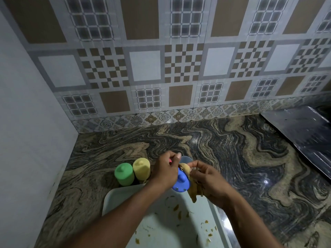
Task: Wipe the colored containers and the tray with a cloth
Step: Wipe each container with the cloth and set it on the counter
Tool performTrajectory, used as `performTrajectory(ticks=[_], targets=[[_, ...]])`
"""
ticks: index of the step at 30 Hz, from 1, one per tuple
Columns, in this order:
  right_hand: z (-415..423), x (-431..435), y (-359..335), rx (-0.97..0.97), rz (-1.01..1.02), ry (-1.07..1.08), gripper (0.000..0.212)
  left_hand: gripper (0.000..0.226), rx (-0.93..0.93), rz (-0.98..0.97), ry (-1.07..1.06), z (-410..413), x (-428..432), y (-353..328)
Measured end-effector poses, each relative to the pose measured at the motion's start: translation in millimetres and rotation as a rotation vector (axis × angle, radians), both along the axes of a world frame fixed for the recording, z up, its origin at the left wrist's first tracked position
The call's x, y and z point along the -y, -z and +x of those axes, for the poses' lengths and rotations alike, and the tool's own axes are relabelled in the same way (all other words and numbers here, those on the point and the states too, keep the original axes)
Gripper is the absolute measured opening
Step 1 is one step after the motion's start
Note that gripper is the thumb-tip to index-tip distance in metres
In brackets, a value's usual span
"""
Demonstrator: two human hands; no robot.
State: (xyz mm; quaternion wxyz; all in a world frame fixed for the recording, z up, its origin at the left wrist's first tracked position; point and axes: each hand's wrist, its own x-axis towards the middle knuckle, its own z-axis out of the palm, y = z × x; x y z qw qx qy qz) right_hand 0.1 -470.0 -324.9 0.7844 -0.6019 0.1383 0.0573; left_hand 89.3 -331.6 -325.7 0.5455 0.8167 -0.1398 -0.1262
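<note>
My left hand [165, 170] grips a blue container [180, 182], held tilted above the far end of a pale tray [114, 197]. My right hand [206, 178] holds a yellowish cloth [192, 189] bunched against the blue container's side. A green container [124, 173] and a yellow container [141, 168] stand upright side by side just beyond the tray's far left corner. Behind my left hand a clear container [185, 159] shows partly, along with a sliver of something pink. Brown stains and crumbs dot the tray's floor.
A swirled granite counter [250, 158] runs to a tiled wall behind and a plain wall [26, 122] at the left. A dark slab [304, 133] lies at the right.
</note>
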Motion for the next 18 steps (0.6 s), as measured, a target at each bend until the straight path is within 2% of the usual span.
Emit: performTrajectory(ticks=[3, 5, 7, 10, 11, 12, 14, 16, 18], targets=[[-7, -16, 12, -0.015, 0.073, 0.201, 0.024, 0.026, 0.028, -0.092, -0.266, -5, 8, 5], [-11, -28, 23, -0.046, 0.118, 0.309, 0.007, 0.029, 0.019, -0.11, -0.352, -10, 13, 9], [-14, -28, 26, -0.085, 0.137, 0.326, 0.005, 0.034, -0.085, -0.124, -0.272, -7, 12, 16], [-12, -8, 10, -0.092, 0.07, 0.176, 0.005, 0.051, -0.389, -0.112, 0.013, 7, 2, 12], [-9, -2, 3, -0.081, 0.015, 0.116, 0.005, 0.055, -0.43, -0.081, 0.072, 10, 2, 9], [-4, 3, -4, -0.065, -0.04, 0.079, 0.007, 0.057, -0.404, -0.048, 0.088, 11, 5, 4], [7, 6, -12, -0.031, -0.1, 0.089, 0.005, 0.053, -0.243, -0.004, -0.03, 8, 17, -9], [16, -2, -12, -0.004, -0.125, 0.181, 0.008, 0.046, -0.098, -0.063, -0.285, 6, 28, -24], [20, -15, -8, 0.004, -0.122, 0.306, 0.009, 0.042, -0.034, -0.142, -0.529, 8, 33, -29]])
